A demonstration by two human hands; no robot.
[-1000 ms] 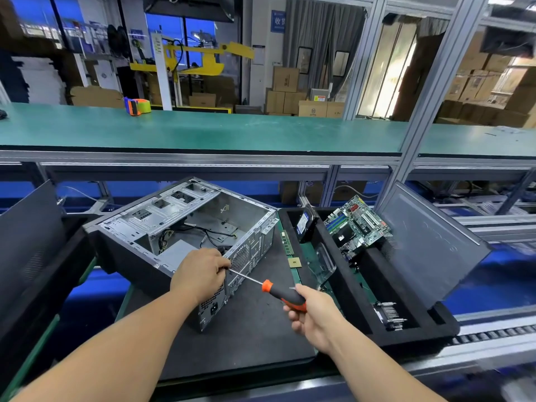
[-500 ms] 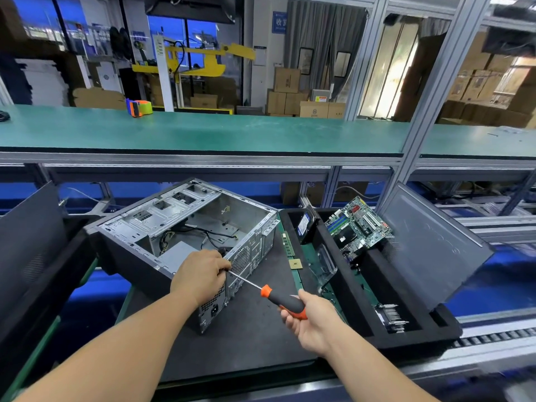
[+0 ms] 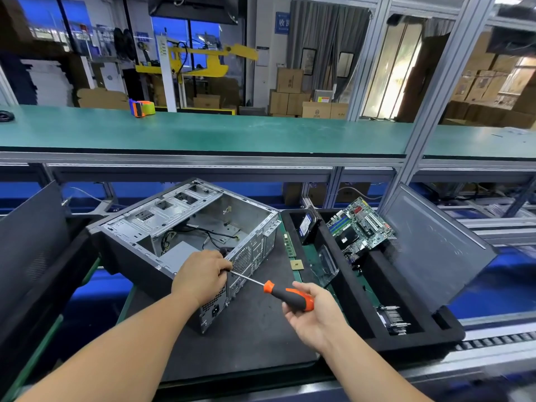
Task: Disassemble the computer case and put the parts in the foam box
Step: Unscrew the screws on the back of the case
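Screwdriver [image 3: 285,293] pinched in right hand [image 3: 314,314], tip at case [image 3: 185,242] rear; left hand [image 3: 200,275] curled around shaft tip. Keep straight, press firmly while turning.

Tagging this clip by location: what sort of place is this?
Probably a factory line or electronics teardown workshop: a long green bench, stacked cartons behind, and an opened PC case beside a foam box of parts.

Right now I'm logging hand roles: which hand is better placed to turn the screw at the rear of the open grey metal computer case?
The right hand: it grips the orange-and-black screwdriver, whose shaft points at the case's rear edge. The left hand rests there, steadying.
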